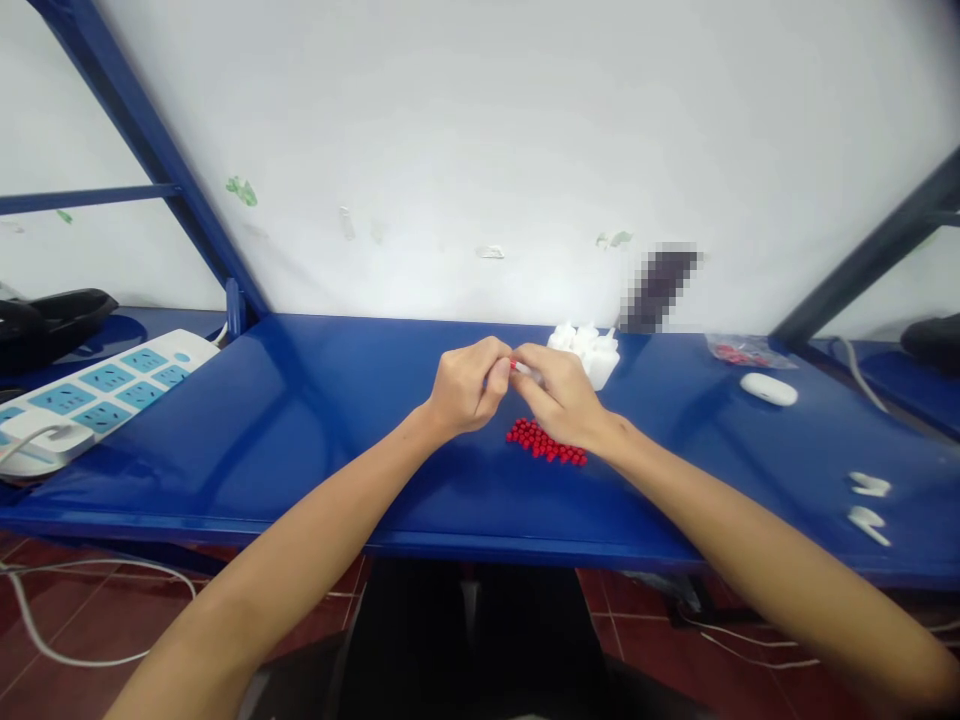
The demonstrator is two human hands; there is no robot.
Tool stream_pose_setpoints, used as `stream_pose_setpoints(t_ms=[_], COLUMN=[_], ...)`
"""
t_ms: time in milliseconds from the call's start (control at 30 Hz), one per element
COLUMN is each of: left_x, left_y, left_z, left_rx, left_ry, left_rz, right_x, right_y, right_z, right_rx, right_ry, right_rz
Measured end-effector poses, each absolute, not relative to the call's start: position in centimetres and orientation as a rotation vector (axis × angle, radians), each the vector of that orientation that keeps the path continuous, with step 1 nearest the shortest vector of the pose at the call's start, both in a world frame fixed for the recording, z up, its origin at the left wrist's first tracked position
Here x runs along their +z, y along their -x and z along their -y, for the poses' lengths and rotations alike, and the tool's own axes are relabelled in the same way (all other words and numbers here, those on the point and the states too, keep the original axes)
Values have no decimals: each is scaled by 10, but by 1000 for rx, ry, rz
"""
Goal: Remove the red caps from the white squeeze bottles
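Note:
My left hand [471, 385] and my right hand [561, 392] meet above the middle of the blue table, fingers closed in a pinch. Between them is a slim white piece [528, 372], held in my right hand and mostly covered by its fingers. A small red piece [514, 365] sits at its left end, against my left fingertips; whether the two are joined I cannot tell. Just below my right hand lies a patch of small red bead-like pieces [546, 442]. Behind that hand stands a cluster of white plastic pieces [596, 352], partly hidden.
To the right lie a clear bag of red pieces [742, 352], a white earbud case [769, 389] and two white earbuds [868, 523]. A white power strip [97, 392] with a plug is at the left. Blue frame posts [176, 190] rise at both sides before the wall.

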State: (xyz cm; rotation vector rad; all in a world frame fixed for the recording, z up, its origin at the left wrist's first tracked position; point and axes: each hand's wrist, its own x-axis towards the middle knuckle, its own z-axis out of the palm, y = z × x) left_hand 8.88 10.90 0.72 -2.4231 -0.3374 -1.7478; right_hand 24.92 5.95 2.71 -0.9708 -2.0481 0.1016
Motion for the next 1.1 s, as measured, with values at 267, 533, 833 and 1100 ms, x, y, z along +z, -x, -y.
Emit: stream_pose_setpoints(t_ms=[267, 533, 833, 1100], left_x=[7, 11, 10, 9], left_y=[-92, -89, -95, -91], left_z=[-106, -107, -99, -105], left_rx=[-1505, -1261, -1288, -1624], left_ry=[2506, 2503, 2510, 2615], left_rz=[359, 218, 194, 390], right_x=[25, 25, 24, 23], right_y=[-255, -263, -264, -262], right_z=[-49, -44, -44, -42], right_rx=[14, 177, 240, 189], right_ry=[1069, 916, 932, 946], right_rz=[2064, 2139, 2102, 2099])
